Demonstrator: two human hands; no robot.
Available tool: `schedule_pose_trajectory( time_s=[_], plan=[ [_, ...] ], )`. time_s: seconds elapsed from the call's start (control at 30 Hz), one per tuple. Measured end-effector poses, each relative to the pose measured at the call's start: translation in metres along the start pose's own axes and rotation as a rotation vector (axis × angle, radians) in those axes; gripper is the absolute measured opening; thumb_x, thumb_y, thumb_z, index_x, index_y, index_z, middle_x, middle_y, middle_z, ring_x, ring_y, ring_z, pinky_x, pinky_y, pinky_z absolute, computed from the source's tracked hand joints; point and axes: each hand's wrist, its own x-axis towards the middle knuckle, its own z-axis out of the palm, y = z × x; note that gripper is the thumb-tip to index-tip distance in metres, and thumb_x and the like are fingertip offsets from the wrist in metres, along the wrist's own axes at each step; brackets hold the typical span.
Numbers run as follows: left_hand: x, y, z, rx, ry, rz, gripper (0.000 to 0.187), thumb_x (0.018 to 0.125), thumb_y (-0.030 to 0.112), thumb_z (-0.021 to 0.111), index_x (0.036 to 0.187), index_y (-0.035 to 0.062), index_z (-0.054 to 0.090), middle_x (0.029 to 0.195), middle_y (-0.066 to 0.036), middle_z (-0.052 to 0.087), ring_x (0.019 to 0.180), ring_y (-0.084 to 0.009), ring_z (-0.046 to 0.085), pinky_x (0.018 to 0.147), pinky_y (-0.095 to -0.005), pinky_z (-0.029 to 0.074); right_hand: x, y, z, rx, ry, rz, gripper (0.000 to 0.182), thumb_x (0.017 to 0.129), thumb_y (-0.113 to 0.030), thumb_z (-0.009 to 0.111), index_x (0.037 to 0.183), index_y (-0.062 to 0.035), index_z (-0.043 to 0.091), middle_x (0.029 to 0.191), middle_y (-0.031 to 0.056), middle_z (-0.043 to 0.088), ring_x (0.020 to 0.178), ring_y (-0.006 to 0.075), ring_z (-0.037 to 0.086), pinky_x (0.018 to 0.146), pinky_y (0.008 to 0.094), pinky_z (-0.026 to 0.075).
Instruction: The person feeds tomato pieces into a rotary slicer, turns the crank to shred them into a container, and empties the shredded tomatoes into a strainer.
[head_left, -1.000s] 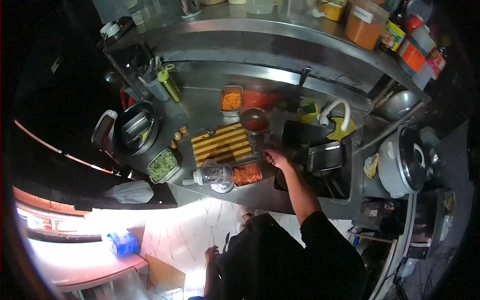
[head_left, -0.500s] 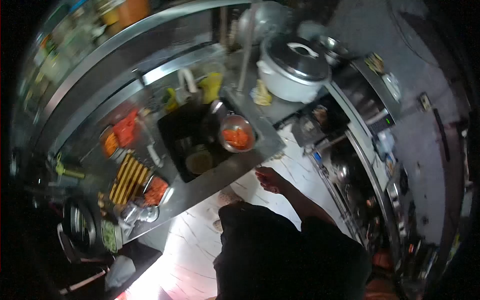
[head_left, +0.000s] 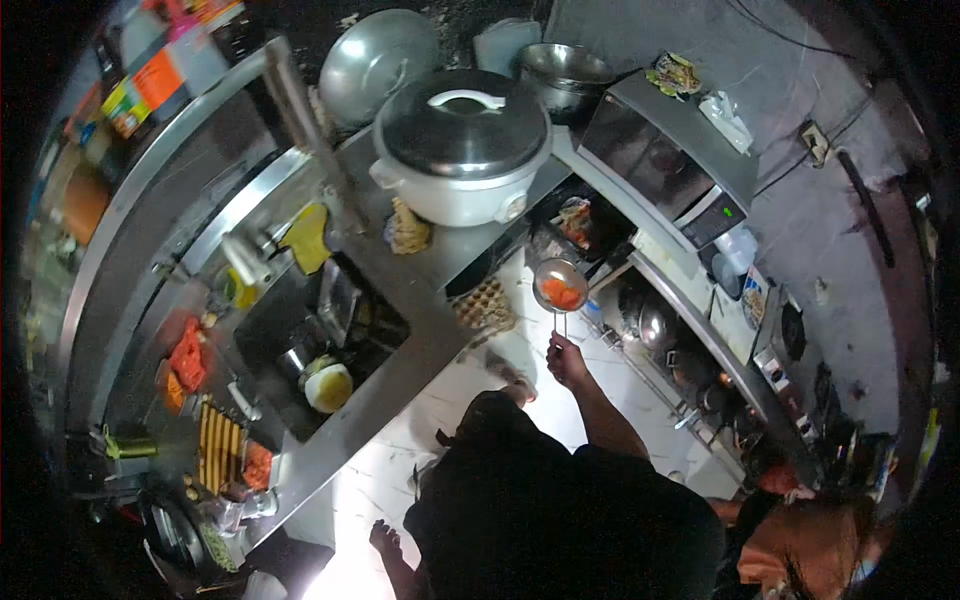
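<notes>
My right hand is closed around the handle of a small round metal strainer. Orange-red cut pieces lie inside the strainer. It is held over the floor gap between the sink counter and the cooking side. My left hand hangs low beside my body, away from the counter, its fingers apart with nothing seen in them. To the left is a dark sink with a pale bowl of yellowish content in it.
A large white rice cooker stands on the corner counter, with a microwave to its right. An egg tray sits below. Red food in a bag and a striped board line the left counter. Another person is at lower right.
My right hand has carried the strainer from over the sink's edge rightward past the counter corner. My view and body have turned right, and my left hand has come into sight.
</notes>
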Motion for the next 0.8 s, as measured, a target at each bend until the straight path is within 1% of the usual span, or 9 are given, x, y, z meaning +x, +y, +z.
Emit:
schedule_pose_trajectory(
  time_s=[0.1,0.13,0.17,0.27,0.3,0.33,0.37,0.63,0.8],
  plan=[
    [-0.025,-0.02,0.073,0.005,-0.2,0.076,0.032,0.095,0.029,0.058,0.117,0.008,0.067,0.084,-0.003,0.062,0.065,-0.0173,0.058,0.051,-0.029,0.046,0.076,-0.083,-0.044,-0.149,0.031,-0.103,0.015,0.095,-0.026,0.061,0.097,-0.0109,0.058,0.056,-0.0061,0.038,0.041,0.0087,0.033,0.036,0.0245,0.025],
    [-0.031,-0.027,0.096,-0.062,-0.315,0.024,0.032,0.096,0.029,0.058,0.117,0.0074,0.067,0.085,-0.004,0.064,0.067,-0.018,0.061,0.051,-0.0306,0.049,0.113,-0.109,-0.067,-0.187,0.018,-0.138,0.017,0.094,-0.023,0.061,0.102,-0.0086,0.06,0.055,-0.0059,0.036,0.042,0.0088,0.034,0.037,0.0247,0.027],
    [-0.04,-0.037,0.12,0.069,-0.321,0.031,0.032,0.096,0.029,0.057,0.116,0.0061,0.068,0.086,-0.005,0.066,0.068,-0.0185,0.063,0.054,-0.0324,0.051,0.158,-0.128,-0.108,-0.089,-0.092,-0.176,0.029,0.094,-0.019,0.063,0.115,0.0006,0.061,0.059,0.0004,0.047,0.043,0.0121,0.043,0.037,0.0271,0.034],
    [-0.082,-0.06,0.176,0.396,-0.227,0.051,0.031,0.097,0.028,0.058,0.115,0.0046,0.068,0.088,-0.006,0.069,0.07,-0.0193,0.065,0.057,-0.0345,0.054,0.276,-0.197,-0.198,-0.39,-0.075,-0.137,0.03,0.092,-0.014,0.056,0.12,-0.0092,0.063,0.064,-0.0021,0.045,0.049,0.0118,0.042,0.042,0.0303,0.034],
    [-0.099,-0.063,0.189,0.449,-0.185,0.052,0.031,0.096,0.028,0.058,0.115,0.0045,0.068,0.088,-0.007,0.069,0.07,-0.0195,0.065,0.057,-0.0347,0.054,0.347,-0.231,-0.248,-0.735,0.294,0.023,0.03,0.094,-0.021,0.055,0.121,-0.0153,0.065,0.074,0.0006,0.053,0.05,0.0143,0.047,0.043,0.0368,0.039],
    [-0.111,-0.069,0.201,0.487,-0.155,0.058,0.031,0.096,0.028,0.058,0.115,0.0044,0.068,0.088,-0.007,0.069,0.071,-0.0197,0.065,0.058,-0.0349,0.054,0.366,-0.248,-0.241,-1.13,0.315,-0.076,0.036,0.098,-0.029,0.05,0.127,-0.0126,0.063,0.08,0.0087,0.059,0.061,0.0217,0.054,0.053,0.0412,0.043],
    [-0.122,-0.076,0.215,0.522,-0.133,0.061,0.031,0.096,0.028,0.058,0.115,0.0044,0.068,0.088,-0.007,0.069,0.071,-0.0199,0.065,0.058,-0.0351,0.054,0.381,-0.258,-0.241,-1.4,0.358,-0.152,0.037,0.097,-0.032,0.051,0.126,-0.0125,0.063,0.078,0.0079,0.059,0.06,0.022,0.054,0.052,0.0414,0.043],
    [-0.172,-0.094,0.256,0.727,-0.074,0.068,0.031,0.095,0.026,0.061,0.114,0.0036,0.068,0.089,-0.008,0.07,0.073,-0.0215,0.066,0.062,-0.0366,0.055,0.49,-0.236,-0.339,-2.139,0.275,-1.043,0.05,0.092,-0.052,0.058,0.121,-0.0113,0.062,0.064,0.0013,0.062,0.048,0.0242,0.054,0.045,0.0424,0.044],
    [-0.181,-0.068,0.258,0.776,-0.026,0.092,0.03,0.094,0.025,0.062,0.114,0.0032,0.068,0.089,-0.009,0.071,0.075,-0.0225,0.067,0.064,-0.0376,0.055,0.458,-0.231,-0.273,-1.988,0.42,-0.728,0.046,0.092,-0.05,0.058,0.116,-0.011,0.062,0.064,0.0012,0.06,0.049,0.0228,0.053,0.046,0.041,0.043]
  ],
)
